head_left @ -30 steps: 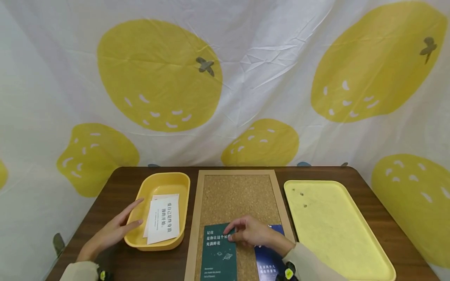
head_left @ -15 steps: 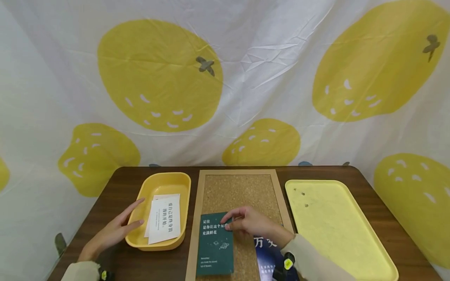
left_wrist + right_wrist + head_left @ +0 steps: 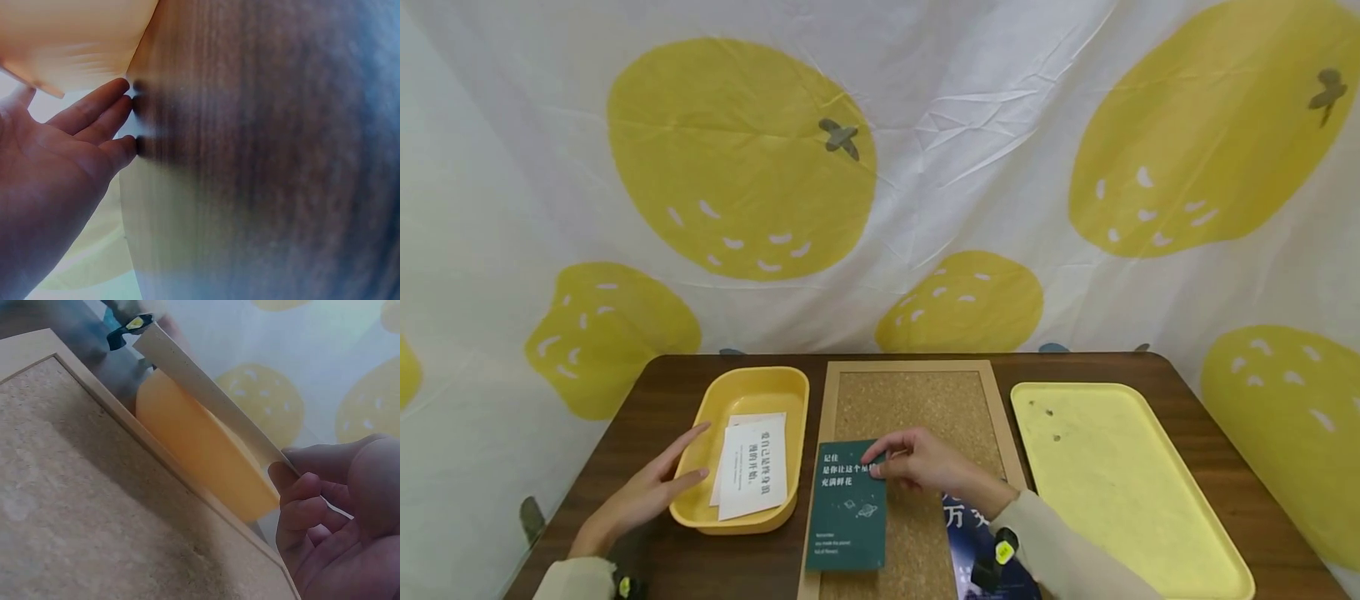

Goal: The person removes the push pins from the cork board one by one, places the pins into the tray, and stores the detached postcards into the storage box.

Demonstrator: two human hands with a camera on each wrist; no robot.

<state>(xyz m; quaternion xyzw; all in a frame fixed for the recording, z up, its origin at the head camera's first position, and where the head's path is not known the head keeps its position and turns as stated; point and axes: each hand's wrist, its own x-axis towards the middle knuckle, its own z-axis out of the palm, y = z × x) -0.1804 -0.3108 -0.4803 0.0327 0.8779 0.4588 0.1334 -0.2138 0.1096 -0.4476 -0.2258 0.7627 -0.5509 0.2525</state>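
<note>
My right hand (image 3: 880, 463) pinches the top right edge of a dark green card (image 3: 847, 506) with white print, lifted off the cork board (image 3: 917, 417) over its left frame. In the right wrist view the card (image 3: 206, 403) shows edge-on between thumb and fingers (image 3: 300, 487). A dark blue card (image 3: 972, 533) lies on the board under my right forearm. My left hand (image 3: 658, 483) rests flat and open on the table beside the small yellow tray (image 3: 752, 387), fingers (image 3: 106, 119) touching its side. White cards (image 3: 752, 467) lie in that tray.
A large flat yellow tray (image 3: 1120, 483) sits at the right with a few small dark specks (image 3: 1047, 421) near its far end. The brown table (image 3: 662, 383) is backed by a white cloth with yellow fruit prints (image 3: 737, 158).
My right hand has carried the green card up and to the left, off the board's surface and partly over its left frame. More of the blue card shows. The left hand stays still.
</note>
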